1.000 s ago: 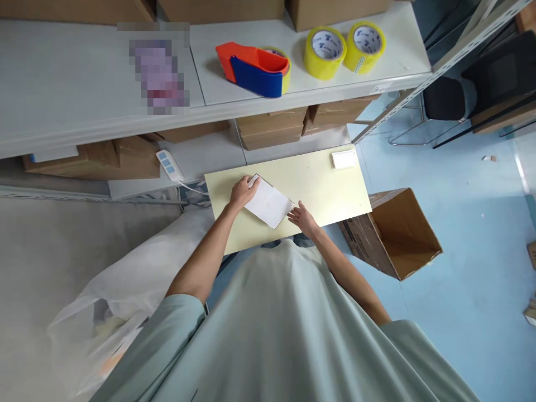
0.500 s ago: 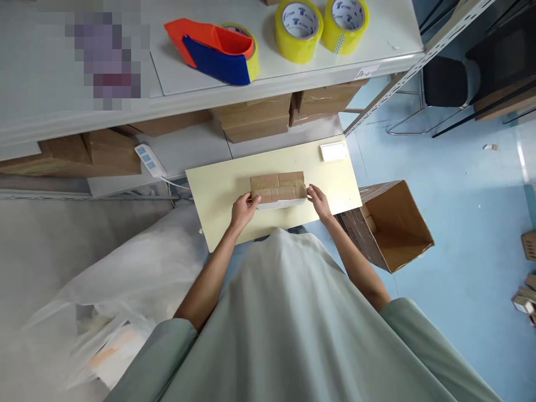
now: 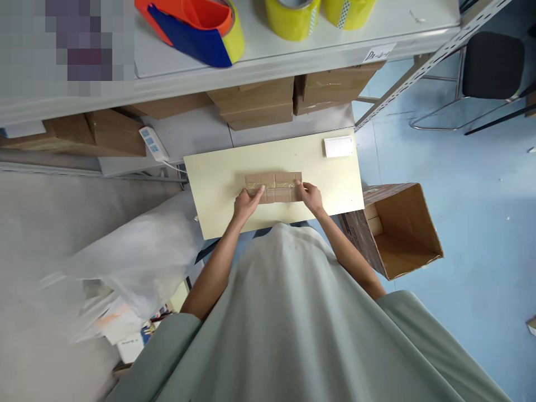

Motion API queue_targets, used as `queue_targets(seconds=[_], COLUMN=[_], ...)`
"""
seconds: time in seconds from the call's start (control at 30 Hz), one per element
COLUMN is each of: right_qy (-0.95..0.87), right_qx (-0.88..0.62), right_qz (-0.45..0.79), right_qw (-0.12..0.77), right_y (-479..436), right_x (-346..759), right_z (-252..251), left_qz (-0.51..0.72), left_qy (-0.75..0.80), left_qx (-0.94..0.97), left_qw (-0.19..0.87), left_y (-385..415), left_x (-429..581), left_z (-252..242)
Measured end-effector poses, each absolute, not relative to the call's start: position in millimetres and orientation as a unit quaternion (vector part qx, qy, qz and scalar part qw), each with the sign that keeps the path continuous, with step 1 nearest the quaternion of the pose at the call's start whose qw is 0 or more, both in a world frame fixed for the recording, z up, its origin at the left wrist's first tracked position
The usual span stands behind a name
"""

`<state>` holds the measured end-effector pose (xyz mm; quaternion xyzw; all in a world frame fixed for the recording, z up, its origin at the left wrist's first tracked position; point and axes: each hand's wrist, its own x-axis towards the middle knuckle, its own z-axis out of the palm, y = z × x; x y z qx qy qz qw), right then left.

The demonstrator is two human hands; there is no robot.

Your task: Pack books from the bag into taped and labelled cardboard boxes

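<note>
A small brown cardboard box (image 3: 274, 195) with a strip of clear tape along its top lies on the pale yellow board (image 3: 218, 167) before me. At its left end my left hand (image 3: 247, 204) is closed, thumb on the top and fingers at the side. My right hand (image 3: 310, 196) grips the right end, its thumb over the upper face near the tape. The undersides of the fingers on both hands are hidden. Beyond the box, near the board's far right corner, lies a flat white rectangular item (image 3: 338, 147).
On the shelf (image 3: 326, 53) above stand a tape dispenser (image 3: 196, 39) and yellow tape rolls (image 3: 293, 19). Cardboard boxes (image 3: 255, 103) and a power strip (image 3: 153, 144) sit below. An open carton (image 3: 406, 229) is at right; a plastic bag (image 3: 138, 262) at left.
The box has turned so its white front side no longer shows and its taped brown face is up. Both thumbs have moved onto that face. The view has shifted slightly.
</note>
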<state>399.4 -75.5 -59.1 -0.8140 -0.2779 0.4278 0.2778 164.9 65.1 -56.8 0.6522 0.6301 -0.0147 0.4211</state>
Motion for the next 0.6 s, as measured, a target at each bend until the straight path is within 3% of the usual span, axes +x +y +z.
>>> queue_targets(seconds=[0.17, 0.33, 0.6], right_qy=[-0.308, -0.333, -0.382], right_qx=[-0.808, -0.813, -0.742], right_qz=[0.447, 0.444, 0.498], right_qw=[0.229, 0.177, 0.235], right_y=[-71, -68, -84], right_x=[402, 400, 427], right_z=[-68, -74, -71], left_qz=[-0.008, -0.009, -0.056], left_qy=[0.618, 0.629, 0.617], left_qx=[0.631, 0.649, 0.659], left_qw=[0.469, 0.428, 0.427], left_y=[65, 64, 65], left_x=[171, 165, 152], left_z=[-64, -68, -62])
